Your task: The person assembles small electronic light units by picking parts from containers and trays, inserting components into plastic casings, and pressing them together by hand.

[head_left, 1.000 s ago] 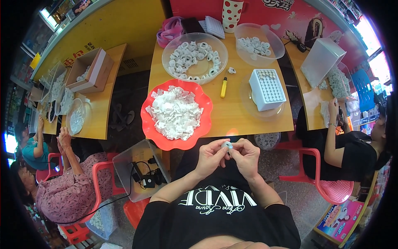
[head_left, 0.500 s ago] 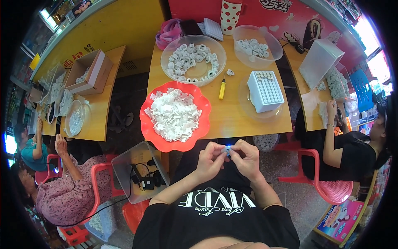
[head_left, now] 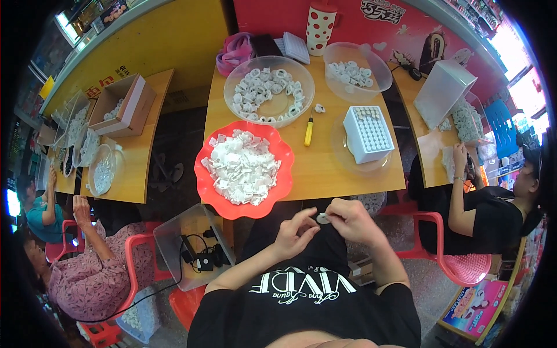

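Observation:
My right hand (head_left: 353,220) pinches a small round white plastic piece (head_left: 322,218) above my lap, just off the table's near edge. Close to its left side is my left hand (head_left: 295,235), thumb and forefinger apart with nothing seen between them. A red scalloped bowl (head_left: 203,188) heaped with flat white pieces sits on the table, up and to the left of my hands. Behind it, a clear round tub (head_left: 309,87) contains white ring-shaped parts. A yellow-handled screwdriver (head_left: 308,132) and one loose white part (head_left: 319,108) lie right of the tub.
A white box (head_left: 371,152) of upright round-topped cylinders stands on a clear lid at the right. Behind are another clear tub (head_left: 383,81) and a dotted tumbler (head_left: 319,32). A clear bin (head_left: 174,243) with black adapters stands lower left. Other people sit at both side tables.
The blue glow between my fingertips is gone, and a round white piece shows there. My left fingers have spread away from it. The view has shifted slightly.

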A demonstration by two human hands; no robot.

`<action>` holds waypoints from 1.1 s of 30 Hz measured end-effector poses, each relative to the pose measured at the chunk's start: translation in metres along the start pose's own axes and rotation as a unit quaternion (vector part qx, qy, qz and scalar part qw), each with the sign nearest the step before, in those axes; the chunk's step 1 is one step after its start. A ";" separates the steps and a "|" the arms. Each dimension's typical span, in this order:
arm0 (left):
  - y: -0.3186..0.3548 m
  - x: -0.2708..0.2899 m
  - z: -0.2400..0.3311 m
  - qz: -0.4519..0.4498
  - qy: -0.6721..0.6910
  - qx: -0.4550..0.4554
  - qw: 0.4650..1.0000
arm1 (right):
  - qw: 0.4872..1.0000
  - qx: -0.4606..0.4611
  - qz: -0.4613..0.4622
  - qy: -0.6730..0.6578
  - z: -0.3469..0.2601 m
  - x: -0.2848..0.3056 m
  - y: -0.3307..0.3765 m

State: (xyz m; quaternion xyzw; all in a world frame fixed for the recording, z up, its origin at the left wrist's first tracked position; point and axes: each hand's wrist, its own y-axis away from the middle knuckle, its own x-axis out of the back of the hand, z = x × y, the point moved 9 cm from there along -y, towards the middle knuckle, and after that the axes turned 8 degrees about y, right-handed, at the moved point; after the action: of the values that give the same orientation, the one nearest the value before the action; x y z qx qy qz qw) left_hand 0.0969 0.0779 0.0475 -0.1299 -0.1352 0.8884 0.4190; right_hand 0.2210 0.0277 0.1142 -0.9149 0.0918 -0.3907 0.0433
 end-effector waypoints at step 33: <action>0.018 -0.016 -0.066 -0.209 -0.134 0.096 0.964 | 0.969 -0.009 -0.067 0.237 0.021 -0.032 -0.307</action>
State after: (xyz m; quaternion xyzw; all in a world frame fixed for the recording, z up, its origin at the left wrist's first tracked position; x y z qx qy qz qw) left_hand 0.1164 0.0627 -0.0181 0.0625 -0.1284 0.7993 0.5837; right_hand 0.2556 0.3355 0.1229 -0.8007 0.0412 -0.5975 -0.0138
